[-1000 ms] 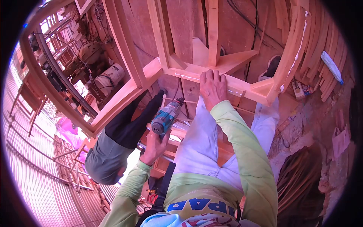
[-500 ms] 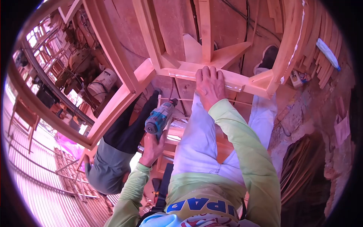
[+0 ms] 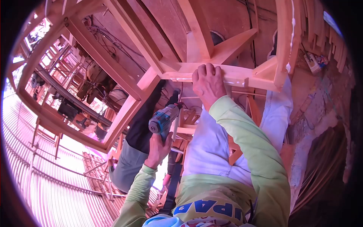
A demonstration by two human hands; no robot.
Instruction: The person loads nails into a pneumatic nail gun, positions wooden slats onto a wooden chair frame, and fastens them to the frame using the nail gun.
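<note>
My left hand (image 3: 159, 150) is closed around the grip of a teal and grey cordless drill (image 3: 165, 120). The drill's nose points up and away, a little below the wooden frame and apart from it. My right hand (image 3: 209, 84) grips the top of a pale wooden frame (image 3: 179, 69), fingers curled over its rail. White glue-like streaks (image 3: 235, 82) run along this rail and up the right-hand post (image 3: 293, 34). A triangular wooden brace (image 3: 236, 46) and an upright slat (image 3: 196, 28) meet the rail just beyond my right hand.
Another person in dark trousers and a grey top (image 3: 130, 166) is close on my left, partly behind the frame. Wood strips (image 3: 321, 28) are stacked at the upper right. Cables (image 3: 113, 41) lie on the floor, and machinery (image 3: 96, 75) stands beyond the frame's left side.
The view has shifted, so the surroundings sit differently. My left hand and the drill have moved slightly right in view. My right hand keeps its hold on the rail.
</note>
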